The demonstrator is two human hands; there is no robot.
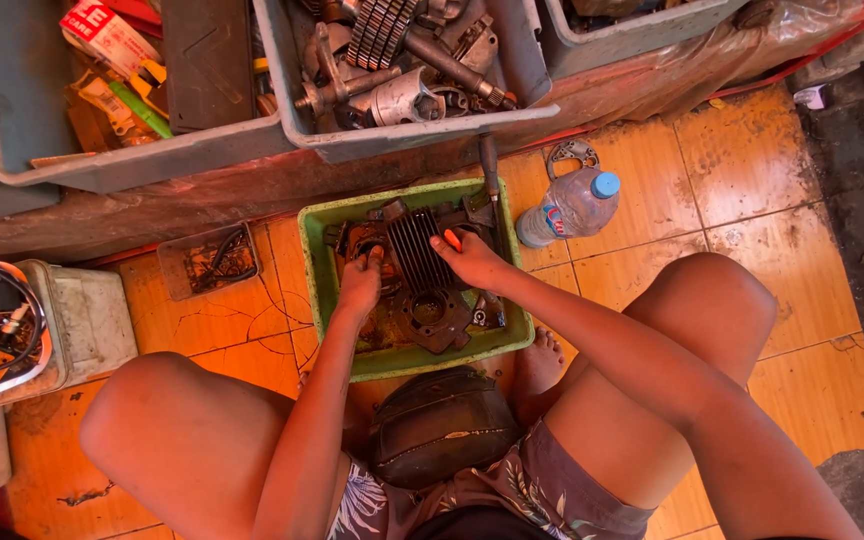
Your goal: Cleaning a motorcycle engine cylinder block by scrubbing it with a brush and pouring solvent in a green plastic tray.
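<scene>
In the middle of the frame, both hands rest on a dark finned engine block (417, 270) that fills the green tub (317, 290) nearly wall to wall. The left hand (360, 285) presses its left side; the right hand (472, 260) clasps the top right corner. A water bottle (570, 207) lies just right of the tub.

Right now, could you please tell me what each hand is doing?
Left hand: curled on the engine block in the green tray.
Right hand: gripping the same block's finned top.
</scene>
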